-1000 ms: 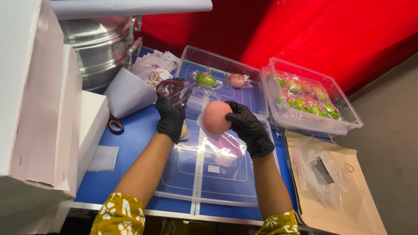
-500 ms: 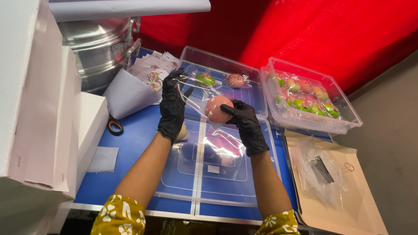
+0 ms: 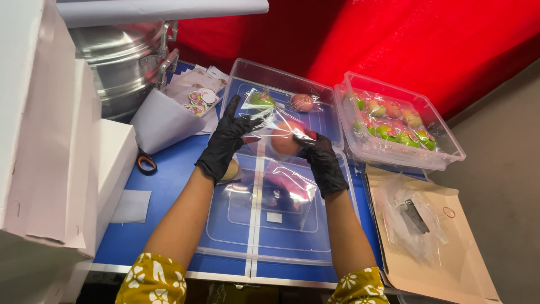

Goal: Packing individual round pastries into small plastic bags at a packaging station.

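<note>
Step in hand reads as bagging: a pink peach bun goes into a clear bag, held up over the clear lid on the blue desk. To do it well, judged from here: keep the bag mouth held wide and taut, slide the bun in straight, don't squeeze it, don't let the film fold under it. Left hand, black glove, pinches the bag's edge between thumb and fingers, the other fingers spread upward; grip is closed on film only, not touching the bun as far as visible. Right hand, also gloved, has fingers curled around the bun's right side through or at the bag; grip clamped lightly on the bun. Whether the bun is fully inside the bag can't be told, glare hides the opening. More empty bags lie on the lid below the hands. Behind: open clear tub with two bagged buns, one green, one pink. To the right a second tub full of bagged ones. Steamer far left, stickers beside it, scissors on the desk, envelope at right.
</note>
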